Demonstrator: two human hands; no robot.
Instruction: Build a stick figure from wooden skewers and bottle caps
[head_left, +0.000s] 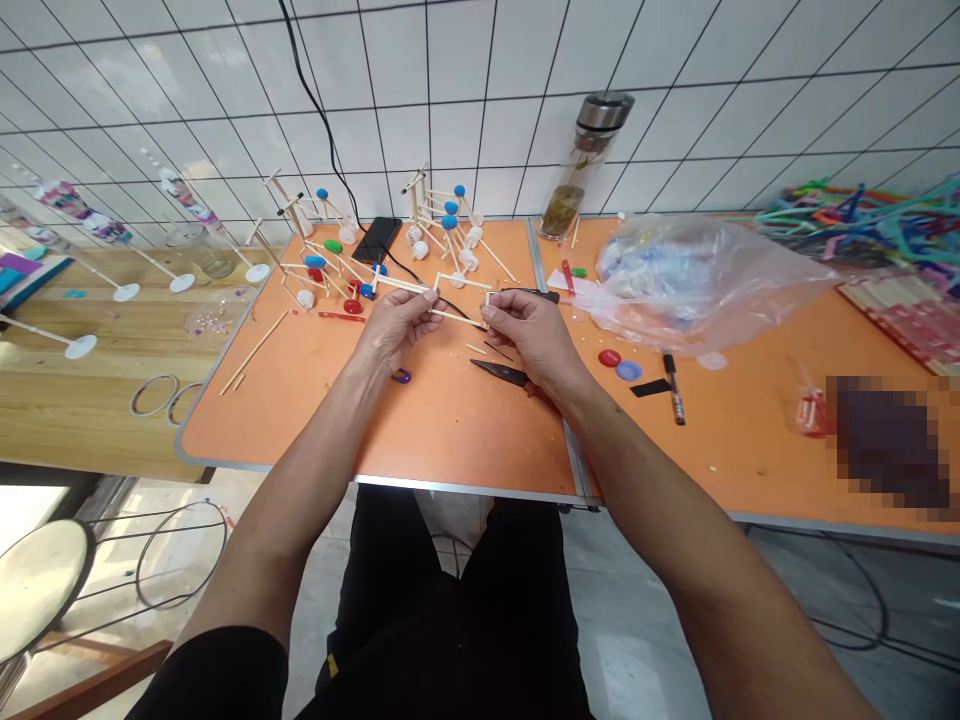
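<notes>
Fingers (496, 312) on wooden stick frame (463, 281)

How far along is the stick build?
Done, by the look of it: stick structures with blue caps stand on the orange table. In hand: a rectangular stick frame, held by the left hand and right hand. Left: a loose stick, a red cap and a blue cap lie apart.

Here we are, riding on the person's head, looking forward and down from close above at the left hand (394, 325) and right hand (525, 335), orange bench (450, 430) filling the middle, white tile wall (450, 80) rising beyond.
</notes>
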